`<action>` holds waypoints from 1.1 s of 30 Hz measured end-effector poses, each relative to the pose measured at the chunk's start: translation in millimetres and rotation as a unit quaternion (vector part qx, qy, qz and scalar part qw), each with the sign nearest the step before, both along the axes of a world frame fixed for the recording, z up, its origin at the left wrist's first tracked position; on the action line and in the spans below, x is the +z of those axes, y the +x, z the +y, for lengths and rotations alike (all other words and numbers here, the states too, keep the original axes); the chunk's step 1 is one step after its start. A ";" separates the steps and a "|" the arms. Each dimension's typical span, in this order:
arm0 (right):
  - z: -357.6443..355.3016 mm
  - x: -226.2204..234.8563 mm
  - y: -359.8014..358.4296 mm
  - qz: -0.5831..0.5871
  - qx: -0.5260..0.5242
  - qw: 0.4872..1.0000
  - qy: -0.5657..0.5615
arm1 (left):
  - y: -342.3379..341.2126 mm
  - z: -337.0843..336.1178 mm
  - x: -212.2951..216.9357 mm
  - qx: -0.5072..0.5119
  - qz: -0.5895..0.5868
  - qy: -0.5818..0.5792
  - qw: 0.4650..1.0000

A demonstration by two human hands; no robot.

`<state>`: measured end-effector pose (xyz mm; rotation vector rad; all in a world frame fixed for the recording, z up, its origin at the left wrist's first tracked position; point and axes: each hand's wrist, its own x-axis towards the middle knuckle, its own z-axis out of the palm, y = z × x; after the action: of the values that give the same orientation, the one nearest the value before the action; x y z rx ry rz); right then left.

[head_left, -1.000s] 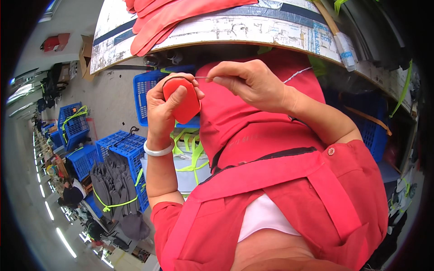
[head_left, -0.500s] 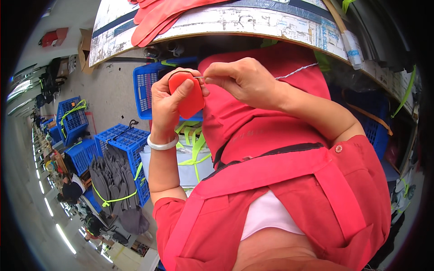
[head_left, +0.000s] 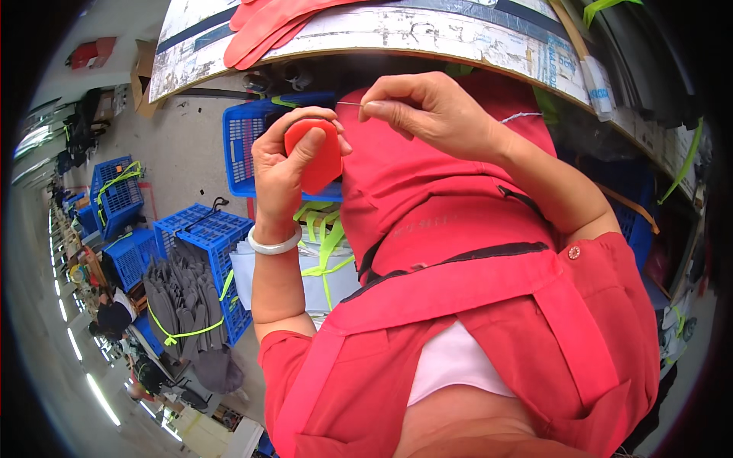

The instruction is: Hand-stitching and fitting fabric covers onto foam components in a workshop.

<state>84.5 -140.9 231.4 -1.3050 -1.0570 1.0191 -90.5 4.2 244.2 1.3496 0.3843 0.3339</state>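
Note:
My left hand (head_left: 286, 156) is closed round a flat red piece (head_left: 314, 166) with a rounded top, the thumb pressed across its front and the fingers behind it. Farther right and slightly higher, my right hand (head_left: 427, 107) pinches a thin pale thread (head_left: 350, 103) between thumb and forefinger. That thread runs taut toward the fingers of my left hand; where it meets the red piece is hidden. Beyond my right forearm, a length of twisted white cord (head_left: 522, 116) shows against my red apron (head_left: 427, 183).
Ahead is a worn white table (head_left: 366, 37) with several flat red pieces (head_left: 267, 34) stacked on it. Blue plastic crates (head_left: 238, 153) stand below and to the left. One grey bundle (head_left: 183, 294) is tied with yellow-green strap, beside tied white sheets (head_left: 332, 278).
My right hand has moved up and to the right, away from the red piece, and the thread now spans the gap. My left hand keeps its hold, almost in place.

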 end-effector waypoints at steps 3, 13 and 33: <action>-1.3 6.0 -1.5 -0.149 -0.018 0.986 0.069 | 2.4 -0.9 -0.9 -0.016 0.006 0.020 1.000; -8.9 0.4 -5.1 -0.284 -0.008 0.959 0.017 | 4.4 -7.4 -8.3 -0.032 0.049 0.097 0.994; -18.6 3.7 -2.3 -0.209 0.042 0.977 -0.011 | -6.6 -8.8 -11.9 -0.031 0.049 0.070 0.996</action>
<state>82.3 -159.5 235.0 -1.5451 -1.4297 0.8353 -97.1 -4.6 232.3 1.5167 0.4062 0.2478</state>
